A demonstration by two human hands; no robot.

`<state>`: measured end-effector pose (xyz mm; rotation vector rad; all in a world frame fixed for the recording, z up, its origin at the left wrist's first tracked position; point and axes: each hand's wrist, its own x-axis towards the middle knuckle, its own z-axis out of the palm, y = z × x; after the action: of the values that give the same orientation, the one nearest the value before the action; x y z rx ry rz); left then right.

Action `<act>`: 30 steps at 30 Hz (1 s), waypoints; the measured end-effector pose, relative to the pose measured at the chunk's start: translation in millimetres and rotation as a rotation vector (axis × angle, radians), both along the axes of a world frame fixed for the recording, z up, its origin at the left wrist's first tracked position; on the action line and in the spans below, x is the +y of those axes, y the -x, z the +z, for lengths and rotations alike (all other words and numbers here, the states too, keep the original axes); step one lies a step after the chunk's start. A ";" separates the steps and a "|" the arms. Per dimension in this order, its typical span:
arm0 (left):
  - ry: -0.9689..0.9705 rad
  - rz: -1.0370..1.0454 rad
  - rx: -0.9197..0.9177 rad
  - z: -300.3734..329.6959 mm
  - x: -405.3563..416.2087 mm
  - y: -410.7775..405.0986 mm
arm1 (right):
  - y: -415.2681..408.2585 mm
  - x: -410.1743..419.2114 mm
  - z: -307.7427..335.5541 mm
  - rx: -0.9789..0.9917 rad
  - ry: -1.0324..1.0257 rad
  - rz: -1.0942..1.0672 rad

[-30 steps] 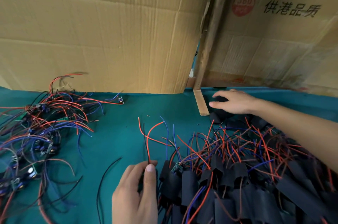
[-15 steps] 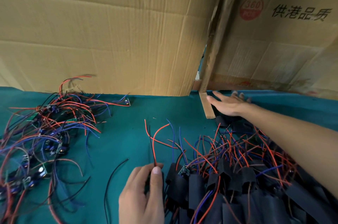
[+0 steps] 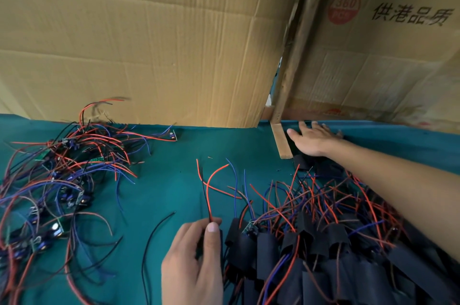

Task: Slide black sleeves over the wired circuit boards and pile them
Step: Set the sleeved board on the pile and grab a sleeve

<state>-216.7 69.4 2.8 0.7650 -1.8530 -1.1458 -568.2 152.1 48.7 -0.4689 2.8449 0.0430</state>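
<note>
A tangle of bare wired circuit boards (image 3: 62, 180) with red, blue and black leads lies at the left of the green cloth. A pile of sleeved boards (image 3: 323, 242), wrapped in black sleeves, fills the lower right. My left hand (image 3: 194, 262) grips one wired board at the pile's left edge, its red and black wires (image 3: 209, 187) sticking up between thumb and fingers. My right hand (image 3: 313, 141) reaches to the far side, fingers spread flat on loose black sleeves (image 3: 308, 163) by a wooden strip.
Cardboard walls (image 3: 149, 43) stand along the back of the green cloth (image 3: 174, 192). A wooden strip (image 3: 282, 143) lies at the gap between the two boxes. A single loose black wire (image 3: 154, 235) lies left of my left hand.
My right hand has moved farther back toward the rear edge and its fingers have spread out flat. My left hand keeps its hold on the same wired board.
</note>
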 end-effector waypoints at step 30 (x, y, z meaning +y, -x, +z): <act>-0.026 -0.103 -0.150 7.9 5.8 -6.5 | -81.0 93.6 104.1 0.032 0.320 0.201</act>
<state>-210.2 75.3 10.7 0.7967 -2.0262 -1.2076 -487.2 245.7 152.8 -0.8245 2.8325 -0.3745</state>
